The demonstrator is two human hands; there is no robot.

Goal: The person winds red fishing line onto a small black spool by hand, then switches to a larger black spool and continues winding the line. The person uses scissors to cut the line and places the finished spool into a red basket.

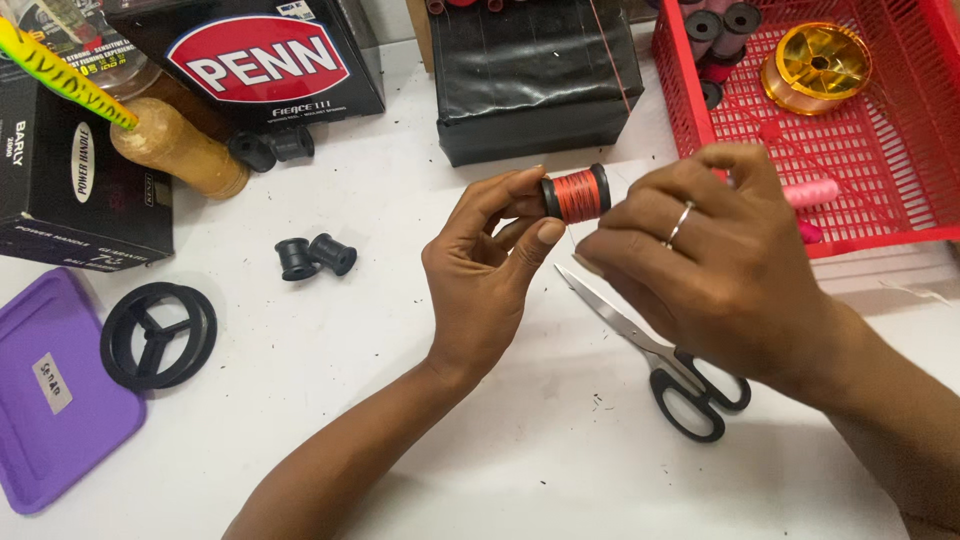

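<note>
1. At the far left a purple tray [50, 400] lies on the white table [400, 430], with a black spoked ring [158, 335] just beside it and dark boxes [85, 180] behind.
2. Two empty black spools [316, 256] lie touching each other near the middle left; two more sit further back by the boxes.
3. The left hand [480, 270] has its thumb and fingers closed on one end of a small black spool [577, 194], holding it up above the table.
4. That spool already carries a thick band of orange-red thread, so the winding looks well along; whether it is full I cannot tell.
5. The right hand [715, 260], ring on one finger, is curled at the spool's other end; its fingertips are hidden, so what they pinch is unclear.
6. Scissors [660, 355] lie shut on the table below the right hand.
7. A red basket [900, 150] at the right holds a gold reel [815, 65] and pink thread spools.
</note>
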